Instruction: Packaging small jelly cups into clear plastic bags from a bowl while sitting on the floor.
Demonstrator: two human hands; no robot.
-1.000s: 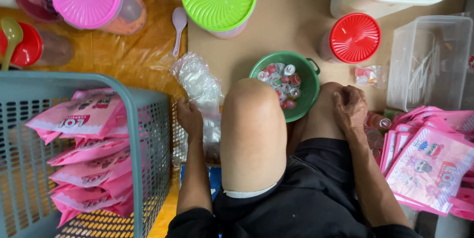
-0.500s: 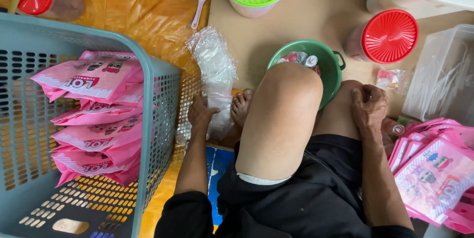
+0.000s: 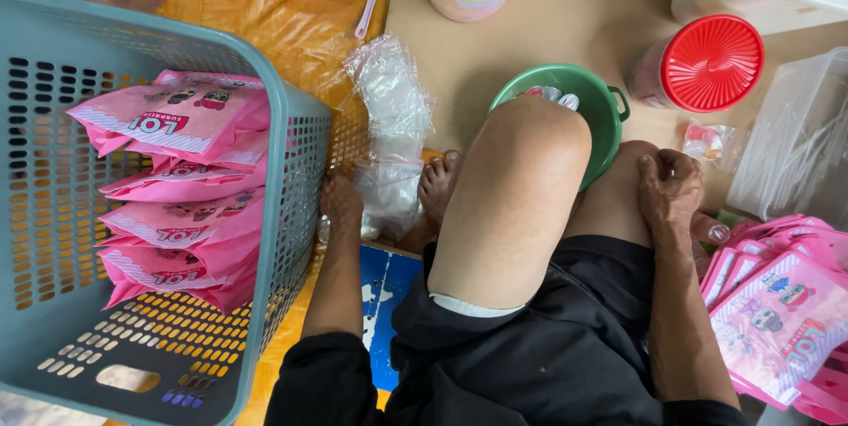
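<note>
In the head view, the left hand (image 3: 340, 201) rests palm down on the floor, fingers loosely spread and holding nothing. It is just beside the grey plastic basket (image 3: 291, 125) and touches the lower edge of a crumpled pile of clear plastic bags (image 3: 389, 134). These bags are thin, shiny and wrinkled, and they lie on the floor right of the basket, between it and the green bowl (image 3: 605, 121). The basket has perforated walls and holds flat, glossy pink packets (image 3: 177, 170) standing in a row. The right hand (image 3: 670, 189) lies curled on the bent leg, far right of the basket; whether it grips anything I cannot tell. The round green bowl is partly hidden behind the raised knee. A ribbed red lid (image 3: 711, 62) sits on a jar beyond the bowl.
</note>
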